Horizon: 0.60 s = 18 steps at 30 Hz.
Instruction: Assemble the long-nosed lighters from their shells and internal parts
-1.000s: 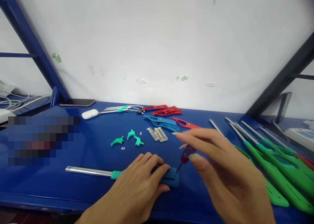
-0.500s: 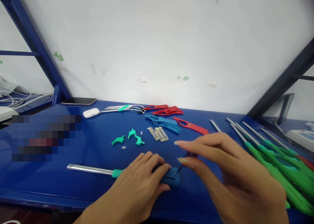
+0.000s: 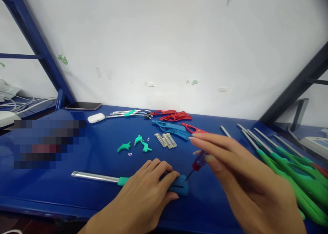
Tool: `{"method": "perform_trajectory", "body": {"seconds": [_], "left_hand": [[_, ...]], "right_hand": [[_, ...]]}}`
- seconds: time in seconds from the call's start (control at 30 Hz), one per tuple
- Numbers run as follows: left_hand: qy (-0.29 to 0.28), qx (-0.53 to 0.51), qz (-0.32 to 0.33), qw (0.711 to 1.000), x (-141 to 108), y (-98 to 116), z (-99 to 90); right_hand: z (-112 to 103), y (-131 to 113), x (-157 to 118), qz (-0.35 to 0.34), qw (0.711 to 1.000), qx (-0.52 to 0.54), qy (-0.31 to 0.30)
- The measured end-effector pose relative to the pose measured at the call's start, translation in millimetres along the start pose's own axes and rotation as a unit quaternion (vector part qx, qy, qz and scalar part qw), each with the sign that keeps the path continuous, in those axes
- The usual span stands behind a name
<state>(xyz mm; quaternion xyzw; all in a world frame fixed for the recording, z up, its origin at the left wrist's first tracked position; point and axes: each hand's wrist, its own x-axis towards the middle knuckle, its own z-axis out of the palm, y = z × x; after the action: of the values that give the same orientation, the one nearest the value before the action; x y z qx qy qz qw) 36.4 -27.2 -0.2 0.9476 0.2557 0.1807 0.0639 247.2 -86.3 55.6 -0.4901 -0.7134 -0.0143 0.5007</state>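
On the blue table lies a blue-handled lighter (image 3: 182,189) with a long metal tube pointing left and a teal collar. My left hand (image 3: 151,189) is wrapped over its handle and presses it down. Between the thumb and fingers of my right hand (image 3: 238,172) is a small screwdriver (image 3: 197,165) with a purple and red handle. Its tip meets a screw spot near the handle's right end. Green trigger pieces (image 3: 124,146) and clear fuel tanks (image 3: 166,140) lie beyond my hands.
Blue shells (image 3: 171,128), red shells (image 3: 176,116) and metal tubes with wires (image 3: 123,114) lie at the back. Green lighters (image 3: 294,172) fill the right side. A white case (image 3: 96,118) and a phone (image 3: 83,106) are at the back left.
My right fingers have shifted on the screwdriver and slightly right, so more of its purple and red handle shows. My left hand stays on the blue handle.
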Motion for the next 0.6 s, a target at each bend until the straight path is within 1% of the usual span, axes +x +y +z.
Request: {"method": "perform_trajectory", "body": {"seconds": [0.07, 0.17, 0.23, 0.33, 0.4, 0.5, 0.53, 0.6], "left_hand": [[0.001, 0.003, 0.003, 1.000, 0.2, 0.0, -0.5], [0.004, 0.006, 0.002, 1.000, 0.6, 0.6, -1.2], [0.001, 0.004, -0.004, 1.000, 0.8, 1.2, -1.4], [-0.009, 0.000, -0.009, 1.000, 1.0, 2.0, -1.3], [-0.008, 0.001, -0.008, 1.000, 1.1, 2.0, -1.3], [-0.003, 0.001, -0.004, 1.000, 1.3, 1.0, -1.5], [-0.005, -0.001, -0.004, 1.000, 1.4, 0.6, -1.7], [-0.007, -0.005, -0.007, 1.000, 1.6, 0.2, -2.3]], "right_hand": [[-0.2, 2.1, 0.1, 0.003, 1.000, 0.019, 0.001], [0.4, 3.5, 0.3, -0.005, 0.999, 0.000, 0.031], [-0.5, 2.6, -0.4, -0.025, 0.999, -0.021, 0.018], [-3.1, -0.4, -3.1, -0.041, 0.999, 0.001, -0.029], [-3.6, -1.7, -5.0, -0.029, 0.999, 0.013, -0.020], [-2.7, -1.0, -5.3, -0.032, 0.999, -0.036, 0.016], [-2.5, -0.2, -4.6, -0.039, 0.998, -0.052, 0.016], [-2.7, 1.2, -2.7, -0.053, 0.997, -0.051, -0.011]]}}
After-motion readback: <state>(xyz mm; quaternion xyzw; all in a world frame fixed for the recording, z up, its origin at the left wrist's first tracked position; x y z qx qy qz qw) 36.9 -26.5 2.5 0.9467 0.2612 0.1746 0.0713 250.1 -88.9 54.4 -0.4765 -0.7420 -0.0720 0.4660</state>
